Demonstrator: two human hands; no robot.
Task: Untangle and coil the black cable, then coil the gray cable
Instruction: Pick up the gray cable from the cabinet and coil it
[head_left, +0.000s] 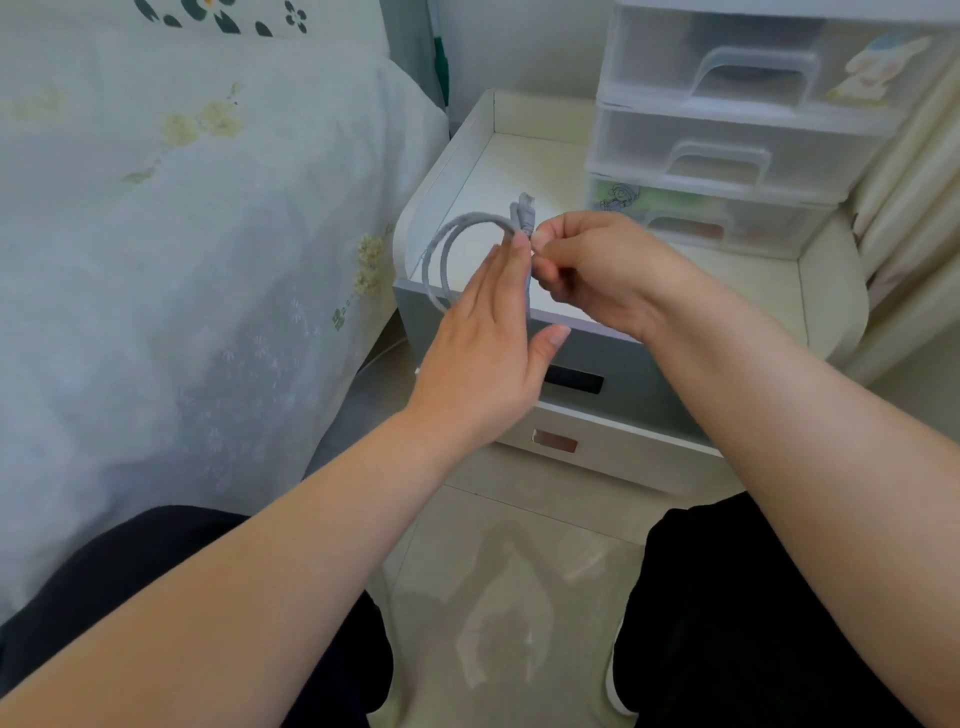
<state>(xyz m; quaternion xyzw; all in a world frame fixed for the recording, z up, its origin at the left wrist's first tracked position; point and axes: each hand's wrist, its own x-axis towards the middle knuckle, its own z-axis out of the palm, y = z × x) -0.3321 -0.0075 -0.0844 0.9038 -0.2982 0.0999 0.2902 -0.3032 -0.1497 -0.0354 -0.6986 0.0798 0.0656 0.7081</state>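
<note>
Gray cable is already gathered into a few loops and held above the nightstand; the coiling is judged nearly done. No black cable is seen. The coil is supported by the left hand, fingers straight, while its connector end is pinched by the curled fingers of the right hand.
</note>
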